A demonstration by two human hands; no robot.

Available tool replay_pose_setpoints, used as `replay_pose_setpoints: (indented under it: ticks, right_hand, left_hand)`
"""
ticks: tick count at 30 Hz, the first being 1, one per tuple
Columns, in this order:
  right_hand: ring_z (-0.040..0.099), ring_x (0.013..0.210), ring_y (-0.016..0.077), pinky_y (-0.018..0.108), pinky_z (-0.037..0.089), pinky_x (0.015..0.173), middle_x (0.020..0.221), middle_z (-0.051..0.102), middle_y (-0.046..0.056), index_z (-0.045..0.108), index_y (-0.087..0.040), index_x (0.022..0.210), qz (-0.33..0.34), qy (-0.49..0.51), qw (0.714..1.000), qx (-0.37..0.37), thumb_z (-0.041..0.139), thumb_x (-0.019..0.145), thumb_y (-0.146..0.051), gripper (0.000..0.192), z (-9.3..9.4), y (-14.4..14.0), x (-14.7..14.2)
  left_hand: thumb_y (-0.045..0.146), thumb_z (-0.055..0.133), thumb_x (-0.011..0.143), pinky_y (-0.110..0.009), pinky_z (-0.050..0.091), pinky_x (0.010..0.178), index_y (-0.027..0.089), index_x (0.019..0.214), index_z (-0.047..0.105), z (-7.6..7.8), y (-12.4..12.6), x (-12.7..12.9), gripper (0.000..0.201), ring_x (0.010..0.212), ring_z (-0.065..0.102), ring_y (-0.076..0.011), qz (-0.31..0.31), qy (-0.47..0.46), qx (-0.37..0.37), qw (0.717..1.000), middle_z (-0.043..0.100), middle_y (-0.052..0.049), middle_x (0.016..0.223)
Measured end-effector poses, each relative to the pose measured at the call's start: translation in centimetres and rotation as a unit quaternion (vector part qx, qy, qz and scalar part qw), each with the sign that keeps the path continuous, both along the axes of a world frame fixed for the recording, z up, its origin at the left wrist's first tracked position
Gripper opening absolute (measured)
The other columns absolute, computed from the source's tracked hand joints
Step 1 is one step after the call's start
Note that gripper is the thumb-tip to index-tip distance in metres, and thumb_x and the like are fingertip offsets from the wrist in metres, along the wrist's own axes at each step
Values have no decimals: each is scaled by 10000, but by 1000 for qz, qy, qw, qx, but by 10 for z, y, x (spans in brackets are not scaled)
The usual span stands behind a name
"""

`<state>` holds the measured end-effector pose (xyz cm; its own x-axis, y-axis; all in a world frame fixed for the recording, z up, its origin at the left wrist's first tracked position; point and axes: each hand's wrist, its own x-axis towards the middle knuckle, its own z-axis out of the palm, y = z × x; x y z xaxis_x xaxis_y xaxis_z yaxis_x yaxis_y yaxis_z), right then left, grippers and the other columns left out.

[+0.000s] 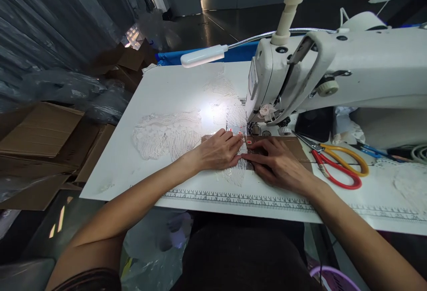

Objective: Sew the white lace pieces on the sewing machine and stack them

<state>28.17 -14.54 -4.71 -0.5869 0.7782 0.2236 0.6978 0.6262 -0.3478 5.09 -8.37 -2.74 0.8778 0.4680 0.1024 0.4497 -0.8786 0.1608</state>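
My left hand (222, 149) has its fingers bent and pressed together on a strip of white lace (235, 176), just in front of the presser foot (250, 128). From the right, my right hand (280, 163) lies low over a brown plate (293, 147) on the machine bed. Its fingers are stretched out and apart, the index tip touching the lace edge near my left fingers. More lace runs behind the needle of the white sewing machine (367, 68). A fringed white lace piece (167, 134) lies left of my left hand. My fingers hide part of the strip.
Scissors (340, 162) with red and yellow handles lie right of my right hand, near a dark phone-like object (314, 124). A lit lamp (204, 56) hangs over the white table (133, 179), which has a printed ruler (233, 200) along its front. Cardboard boxes (40, 131) stand left.
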Motion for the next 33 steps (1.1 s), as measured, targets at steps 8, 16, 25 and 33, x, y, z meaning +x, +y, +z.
replay_pose_setpoints:
  ticks: [8, 16, 25, 33]
  right_hand:
    - [502, 1106, 319, 517, 466, 937, 1210, 571, 143, 666, -249, 1253, -29, -9, 998, 49, 530, 932, -229, 349, -5, 6, 3]
    - [504, 1101, 336, 530, 471, 900, 1221, 571, 139, 655, -279, 1263, -54, -12, 997, 46, 527, 947, -272, 341, -8, 7, 0]
    - [493, 1138, 334, 531, 460, 923, 1246, 577, 127, 635, -279, 1298, -58, 13, 998, 27, 574, 930, -259, 374, -13, 7, 4]
    - [518, 1109, 312, 526, 460, 931, 1222, 589, 116, 661, -286, 1271, -63, 37, 997, 27, 528, 956, -252, 344, -14, 8, 4]
  left_hand:
    - [375, 346, 1019, -443, 360, 888, 84, 1223, 597, 4, 13, 11, 435, 1002, 537, -296, 1, 35, 39, 999, 568, -191, 1311]
    - [346, 358, 1007, -432, 383, 898, 105, 1268, 585, 0, 21, 10, 422, 1029, 516, -282, 8, 18, 27, 999, 526, -174, 1399]
    - [360, 366, 1013, -476, 351, 948, 113, 1280, 582, -10, 22, 9, 422, 1053, 541, -281, 19, -7, 88, 996, 528, -157, 1437]
    - [357, 390, 1006, -495, 371, 935, 112, 1289, 581, -14, 19, 9, 420, 1078, 526, -286, 25, -22, 89, 995, 530, -147, 1439]
